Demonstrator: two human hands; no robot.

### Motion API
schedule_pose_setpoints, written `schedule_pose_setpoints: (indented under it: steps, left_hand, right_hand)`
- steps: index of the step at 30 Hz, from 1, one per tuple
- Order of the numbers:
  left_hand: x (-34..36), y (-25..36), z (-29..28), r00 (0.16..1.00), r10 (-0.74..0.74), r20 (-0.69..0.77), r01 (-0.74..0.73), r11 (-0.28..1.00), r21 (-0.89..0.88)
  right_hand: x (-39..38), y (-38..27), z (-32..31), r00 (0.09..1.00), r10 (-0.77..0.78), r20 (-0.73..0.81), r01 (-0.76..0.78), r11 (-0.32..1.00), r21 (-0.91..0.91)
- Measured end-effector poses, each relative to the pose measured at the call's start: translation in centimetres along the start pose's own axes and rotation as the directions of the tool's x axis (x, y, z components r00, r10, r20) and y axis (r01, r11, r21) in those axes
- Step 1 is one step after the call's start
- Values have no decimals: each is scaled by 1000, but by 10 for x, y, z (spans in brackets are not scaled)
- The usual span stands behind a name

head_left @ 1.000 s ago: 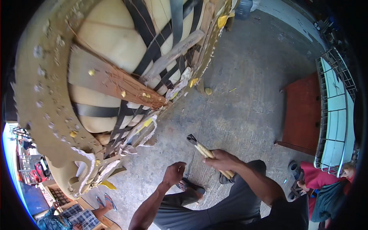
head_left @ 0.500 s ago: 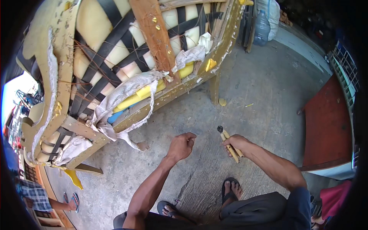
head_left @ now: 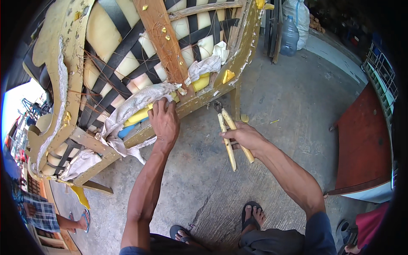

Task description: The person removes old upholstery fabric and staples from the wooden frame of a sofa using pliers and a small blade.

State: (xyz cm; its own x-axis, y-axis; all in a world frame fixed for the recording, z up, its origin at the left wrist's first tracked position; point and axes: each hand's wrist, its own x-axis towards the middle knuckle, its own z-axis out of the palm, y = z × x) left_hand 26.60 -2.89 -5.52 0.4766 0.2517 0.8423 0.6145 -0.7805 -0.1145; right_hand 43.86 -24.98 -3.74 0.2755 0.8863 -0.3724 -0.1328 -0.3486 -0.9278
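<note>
An overturned sofa frame [head_left: 189, 102] of bare wood fills the upper left, crossed by black webbing over pale foam. Torn whitish fabric [head_left: 136, 102] hangs along its lower rail. My left hand [head_left: 165, 121] rests on that rail, fingers pressed onto the fabric by the yellow foam. My right hand [head_left: 244, 137] grips a pair of pliers [head_left: 227, 131] with yellowish handles. Their dark jaws point up and sit close to the rail's edge.
A red wooden board [head_left: 361, 140] lies at the right. A plastic water bottle [head_left: 290, 37] and a white sack [head_left: 297, 15] stand at the top. Another person's leg and sandal [head_left: 78, 221] show at lower left. My sandalled feet [head_left: 250, 214] stand on concrete.
My left hand rose from mid-air and landed on the frame's fabric-covered rail. My right hand brought the pliers up toward the rail. The view shifted closer to the frame.
</note>
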Motion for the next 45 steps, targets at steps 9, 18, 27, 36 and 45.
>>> schedule_pose_setpoints:
  steps: [9,18,27,36,45]
  left_hand:
    - [92,77,6,975,216,46,-204,961,-188]
    - [126,105,47,976,216,-21,-215,943,-255]
    - [90,88,61,978,190,-88,-206,947,-247]
    - [131,100,22,994,100,51,-76,935,-346]
    - [198,87,7,855,221,469,-100,958,-270]
  right_hand:
    - [2,-40,-21,984,-161,-82,161,987,-3]
    - [21,-9,-53,989,-102,-105,114,987,116]
    - [31,-33,-64,963,-266,-39,258,956,-138]
    - [24,-77,-73,983,-183,7,176,931,-321]
    - [41,-82,-94,982,-162,100,170,982,-78]
